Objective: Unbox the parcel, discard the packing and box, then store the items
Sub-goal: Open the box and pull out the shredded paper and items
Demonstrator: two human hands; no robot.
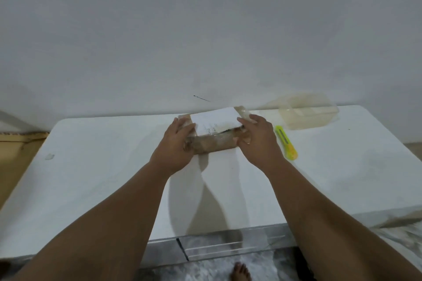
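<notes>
A small brown cardboard parcel (pixel 213 142) wrapped in clear tape, with a white shipping label (pixel 213 122) on top, lies near the far edge of the white table (pixel 102 178). My left hand (pixel 175 146) grips its left end, fingers curled over the top. At the right end, my right hand (pixel 257 141) holds the box with the thumb on the front face and fingers over the top. The parcel looks closed.
A yellow-green utility knife (pixel 286 142) lies just right of my right hand. Behind it stands a clear plastic container (pixel 308 112) by the wall. A clear drawer unit (pixel 228 246) shows under the table's near edge, with a bare foot (pixel 239 272) on the floor.
</notes>
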